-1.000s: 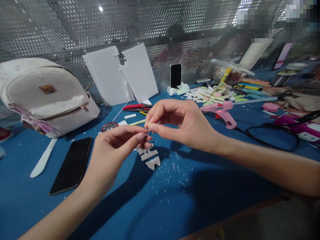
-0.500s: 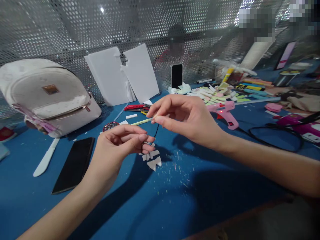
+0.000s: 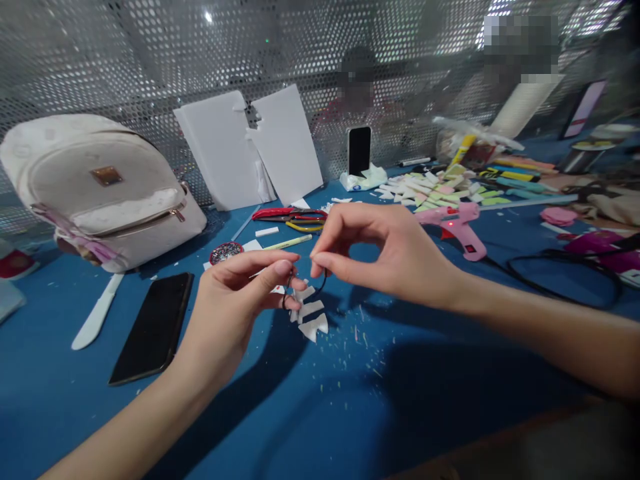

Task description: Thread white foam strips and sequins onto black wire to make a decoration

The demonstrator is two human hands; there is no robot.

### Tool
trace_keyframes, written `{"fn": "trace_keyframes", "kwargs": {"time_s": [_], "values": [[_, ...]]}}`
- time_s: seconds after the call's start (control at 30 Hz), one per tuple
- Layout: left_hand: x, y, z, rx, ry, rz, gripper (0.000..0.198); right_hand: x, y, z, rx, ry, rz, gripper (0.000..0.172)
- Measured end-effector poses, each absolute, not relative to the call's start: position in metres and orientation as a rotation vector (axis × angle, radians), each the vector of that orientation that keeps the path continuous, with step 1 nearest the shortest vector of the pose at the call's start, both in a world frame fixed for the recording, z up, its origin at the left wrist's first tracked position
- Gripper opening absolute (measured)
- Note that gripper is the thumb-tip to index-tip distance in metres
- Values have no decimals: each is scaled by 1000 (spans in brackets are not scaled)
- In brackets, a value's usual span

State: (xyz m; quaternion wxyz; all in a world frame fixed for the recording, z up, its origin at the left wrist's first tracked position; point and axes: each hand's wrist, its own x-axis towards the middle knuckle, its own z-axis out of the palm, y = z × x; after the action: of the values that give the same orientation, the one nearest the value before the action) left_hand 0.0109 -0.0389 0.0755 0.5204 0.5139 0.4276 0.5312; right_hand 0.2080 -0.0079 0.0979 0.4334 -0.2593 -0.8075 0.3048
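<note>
- Here's the left hand [image 3: 237, 293], thumb and index finger pinched together on a thin black cord [image 3: 323, 283], the other fingers spread loosely below.
- And the right hand [image 3: 403, 250], thumb and fingertips drawn tight on that same cord, facing the left, a narrow gap between the two.
- The cord itself is up in the air, sagging in a dark curve between the hands, part of it against the left fingers.
- Right beneath, white cut pieces [image 3: 314, 327] lie on the blue surface [image 3: 320, 427], with tiny scraps scattered beside them.
- Over by the right hand, a pink glue gun [image 3: 465, 230], its red light glowing.
- Off to the left, a dark phone [image 3: 153, 327] lies flat near a white knife [image 3: 97, 320].
</note>
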Motion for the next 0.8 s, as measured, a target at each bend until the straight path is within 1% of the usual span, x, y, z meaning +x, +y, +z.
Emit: {"fn": "trace_keyframes", "kwargs": {"time_s": [0.13,0.2,0.27,0.4,0.53,0.63,0.7,0.8], "values": [[11,-40,75,1193,969,1255,6,213,-11,101,-640,-2162,442,6],[11,-41,74,1183,955,1255,4,216,-13,102,-647,-2202,368,7],[11,-41,74,1194,958,1273,2,217,-15,104,-659,-2213,381,6],[9,-43,74,1284,1037,1375,3,213,-16,106,-647,-2205,649,5],[9,-43,74,1390,1110,1426,5,205,-12,98,-608,-2112,1083,4],[8,-43,74,1416,1106,1437,3,202,-9,89,-548,-1975,1405,9],[7,-42,74,1405,1089,1444,3,202,-8,86,-542,-1910,1473,12],[5,-41,74,1378,1094,1446,4,203,-6,87,-560,-1876,1447,12]]}}
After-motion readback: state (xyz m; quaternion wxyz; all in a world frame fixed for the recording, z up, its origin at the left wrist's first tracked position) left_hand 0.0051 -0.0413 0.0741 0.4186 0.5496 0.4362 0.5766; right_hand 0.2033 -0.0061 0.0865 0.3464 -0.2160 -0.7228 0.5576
